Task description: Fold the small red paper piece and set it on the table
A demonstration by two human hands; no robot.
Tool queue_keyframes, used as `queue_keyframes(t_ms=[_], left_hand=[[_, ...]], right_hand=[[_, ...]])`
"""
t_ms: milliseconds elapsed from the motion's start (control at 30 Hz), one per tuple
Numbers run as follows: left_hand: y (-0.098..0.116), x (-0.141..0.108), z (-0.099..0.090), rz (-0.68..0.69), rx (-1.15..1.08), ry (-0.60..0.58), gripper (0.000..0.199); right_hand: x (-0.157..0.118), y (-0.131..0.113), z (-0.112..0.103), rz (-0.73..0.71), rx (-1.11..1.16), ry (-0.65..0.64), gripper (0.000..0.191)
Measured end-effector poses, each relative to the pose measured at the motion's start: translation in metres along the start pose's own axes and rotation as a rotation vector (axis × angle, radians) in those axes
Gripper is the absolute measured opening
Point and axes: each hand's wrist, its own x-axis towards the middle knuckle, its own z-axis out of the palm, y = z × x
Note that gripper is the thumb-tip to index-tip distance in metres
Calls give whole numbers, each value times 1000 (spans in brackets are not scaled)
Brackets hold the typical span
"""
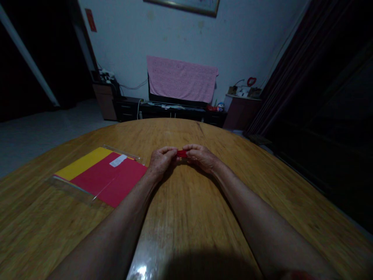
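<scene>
The piece (182, 154) I hold is red, my wood-grained table (186, 206) honey-brown, the paper sheets (101, 181) yellow and crimson, the cloth (182, 79) pink.

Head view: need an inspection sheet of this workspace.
Surface: wooden table, glare at the near edge.
Job's things: small red piece; material unclear.
Clutter: red sheet and yellow sheet in clear plastic on the left, white label on top.
Hands: left hand and right hand both pinch the red piece, one at each side.
Cables: white cable at the black cabinet, beyond the table.
Surroundings: pink cloth, framed picture, dark curtain right.
</scene>
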Motion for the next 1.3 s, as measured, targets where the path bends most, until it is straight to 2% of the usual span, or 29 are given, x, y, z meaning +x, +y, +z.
queue_keyframes(t_ms=[300, 500, 700, 900, 1067, 1300], left_hand=[[0, 2, -2, 16, 82, -40, 14], [2, -2, -1, 45, 84, 16, 24], [2, -5, 2, 50, 57, 30, 22], [0, 1, 0, 100, 20, 126, 20], [-4, 7, -5, 128, -13, 123, 20], [-6, 9, -7, 180, 20, 109, 24]], right_hand=[[0, -1, 2, 20, 17, 22, 20], [2, -1, -1, 0, -21, 68, 15], [3, -2, -1, -21, 27, 73, 14], [0, -3, 3, -170, -27, 159, 19], [-3, -2, 3, -240, -26, 129, 23], [2, 0, -1, -271, -10, 256, 25]])
